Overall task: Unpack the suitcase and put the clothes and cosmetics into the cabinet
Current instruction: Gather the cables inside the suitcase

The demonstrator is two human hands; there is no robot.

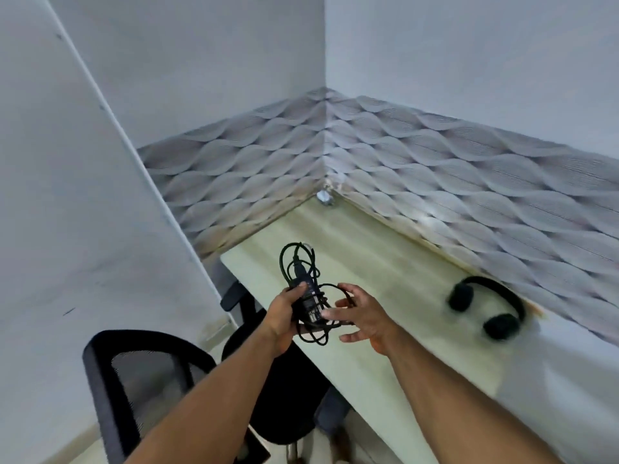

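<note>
My left hand (283, 316) grips a black power adapter (310, 304) with its tangled black cable (298, 262) looping above and below the block. It is held over the left end of a pale wooden desk (385, 279). My right hand (363, 318) is just to the right of the adapter, fingers spread and relaxed, with fingertips touching the cable loops. No suitcase, clothes, cosmetics or cabinet are in view.
Black headphones (485, 306) lie on the desk by the right wall. A small pale object (324, 197) sits in the far desk corner. A black mesh office chair (150, 373) stands at the desk's left end, below my arms. White walls with wavy grey panelling enclose the desk.
</note>
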